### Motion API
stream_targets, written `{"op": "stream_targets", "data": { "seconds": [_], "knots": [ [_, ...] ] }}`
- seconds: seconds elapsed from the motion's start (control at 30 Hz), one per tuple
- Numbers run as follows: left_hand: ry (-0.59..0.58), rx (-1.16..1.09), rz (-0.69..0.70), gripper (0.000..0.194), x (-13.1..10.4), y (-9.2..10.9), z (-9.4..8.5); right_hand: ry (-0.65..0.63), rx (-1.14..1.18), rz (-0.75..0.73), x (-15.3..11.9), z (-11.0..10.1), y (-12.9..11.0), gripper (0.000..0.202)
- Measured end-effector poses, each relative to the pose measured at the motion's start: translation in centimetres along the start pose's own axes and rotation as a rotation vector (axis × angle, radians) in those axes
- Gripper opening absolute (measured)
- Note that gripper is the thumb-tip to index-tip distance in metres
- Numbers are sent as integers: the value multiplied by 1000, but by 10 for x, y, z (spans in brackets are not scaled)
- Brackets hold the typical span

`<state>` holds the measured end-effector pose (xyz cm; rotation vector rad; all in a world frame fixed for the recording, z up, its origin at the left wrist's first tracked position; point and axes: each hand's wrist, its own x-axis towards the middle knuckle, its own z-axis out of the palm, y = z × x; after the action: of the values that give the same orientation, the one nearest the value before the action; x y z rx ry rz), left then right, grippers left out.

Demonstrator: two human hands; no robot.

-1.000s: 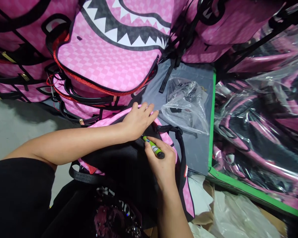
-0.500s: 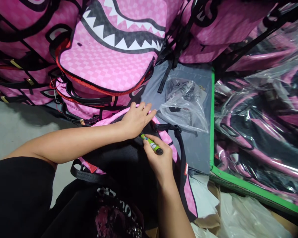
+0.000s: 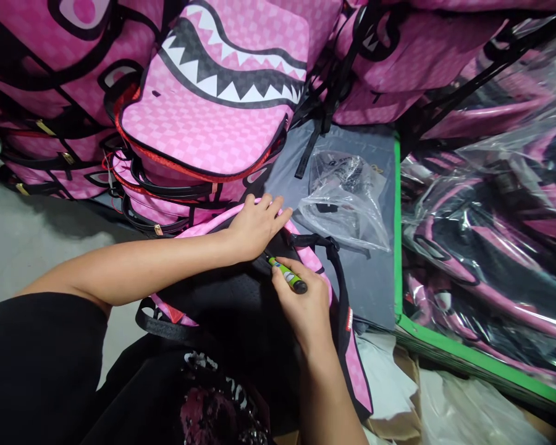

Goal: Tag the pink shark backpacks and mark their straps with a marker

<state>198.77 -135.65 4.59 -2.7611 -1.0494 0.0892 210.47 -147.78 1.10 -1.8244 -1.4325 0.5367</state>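
Observation:
A pink checkered backpack (image 3: pixel 231 300) lies in front of me with its black panel facing up. Near its top edge, my left hand (image 3: pixel 257 225) rests flat with the fingers spread. My right hand (image 3: pixel 306 303) grips a green marker pen (image 3: pixel 287 274) with a black end, slanted so that its far end meets the black panel just below the left palm. The exact contact of the tip is hard to make out against the dark fabric. A black shoulder strap (image 3: pixel 338 272) with a buckle hangs along the bag's right side.
Stacked pink backpacks (image 3: pixel 204 136) with a shark-teeth print stand ahead and to the left. On the grey surface (image 3: pixel 375 284) lies a clear plastic bag (image 3: pixel 347 198). Right of its green edge (image 3: pixel 398 235), backpacks wrapped in plastic (image 3: pixel 505 247) are piled up.
The view has shifted slightly. My right hand and the marker pen have moved a little right and down, away from the left palm. The left hand keeps its place on the backpack.

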Motion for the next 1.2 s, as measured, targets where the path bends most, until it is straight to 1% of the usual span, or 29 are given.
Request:
{"op": "stream_targets", "data": {
  "seconds": [0.17,0.27,0.37,0.43,0.5,0.53,0.6,0.67,0.73,0.8,0.87,0.93,1.0,1.07,1.2],
  "knots": [
    [-13,5,-2,63,0,0,0,-25,49,-8,1,0,1,23],
    [-15,7,-1,63,0,1,0,-8,-17,-4,2,2,1,23],
    [-50,-6,13,65,1,-1,-3,-51,68,25,3,4,-2,25],
    [-109,-25,43,75,4,-6,-11,-89,108,73,1,3,-3,27],
    [-214,-51,83,91,8,-14,-23,-82,76,98,-3,2,-3,28],
    [-283,-69,95,99,8,-18,-31,-67,59,84,-6,2,-4,28],
    [-410,-104,70,109,7,-27,-44,-25,56,21,-13,2,-5,26],
    [-477,-116,-4,115,-1,-34,-52,13,64,-60,-19,5,-8,24],
    [-471,-90,-81,123,-13,-35,-53,23,69,-135,-25,9,-12,22],
    [-435,-47,-133,131,-25,-33,-49,15,66,-195,-28,14,-16,20],
    [-406,-8,-163,135,-33,-28,-43,8,57,-229,-31,17,-19,20],
    [-387,23,-172,136,-37,-24,-38,5,59,-237,-32,18,-21,20],
    [-368,36,-164,134,-38,-23,-34,-3,78,-231,-32,17,-21,20],
    [-341,27,-144,128,-40,-25,-32,-10,103,-227,-31,16,-21,20],
    [-300,-12,-92,108,-47,-30,-33,-11,142,-198,-31,13,-18,21]
  ]
}}
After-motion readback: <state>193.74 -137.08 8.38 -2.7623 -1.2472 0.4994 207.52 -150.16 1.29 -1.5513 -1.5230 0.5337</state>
